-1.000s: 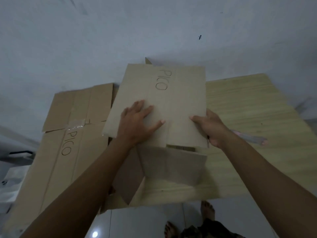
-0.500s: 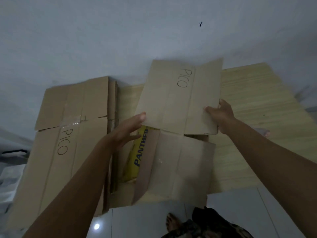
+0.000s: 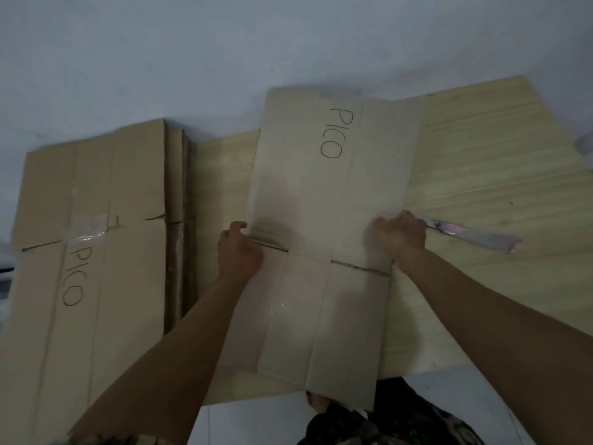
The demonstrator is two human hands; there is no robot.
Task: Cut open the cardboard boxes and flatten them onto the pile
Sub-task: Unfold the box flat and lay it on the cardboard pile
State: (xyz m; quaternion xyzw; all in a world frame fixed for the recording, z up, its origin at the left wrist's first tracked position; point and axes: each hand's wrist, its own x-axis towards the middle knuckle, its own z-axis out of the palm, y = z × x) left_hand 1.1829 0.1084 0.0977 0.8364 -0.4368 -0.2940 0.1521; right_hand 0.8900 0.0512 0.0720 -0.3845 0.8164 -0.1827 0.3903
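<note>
Wall (image 3: pixel 160 53), pale and bare, fills the far side of the room behind everything. Below it stands the light wooden table (image 3: pixel 481 162), its grain running across. On the table's left side sits the pile (image 3: pixel 90 252) of flattened cardboard, several layers thick at its right edge, the top sheet marked "PICO" in black pen with a strip of clear tape across its middle seam. Just beside the pile, apart from it by a strip of bare wood, the cardboard box (image 3: pixel 324 226) lies spread flat in the middle of the table, also marked "PICO", its near flaps hanging past the table's front edge. The person grips this sheet at both sides near its cross crease: the left hand (image 3: pixel 239 252) is curled round the left edge, and the right hand (image 3: pixel 401 239) is clenched on the right edge, blurred a little. A knife (image 3: pixel 475 237) lies on the wood just beyond the right hand, its blade pointing away to the right.
</note>
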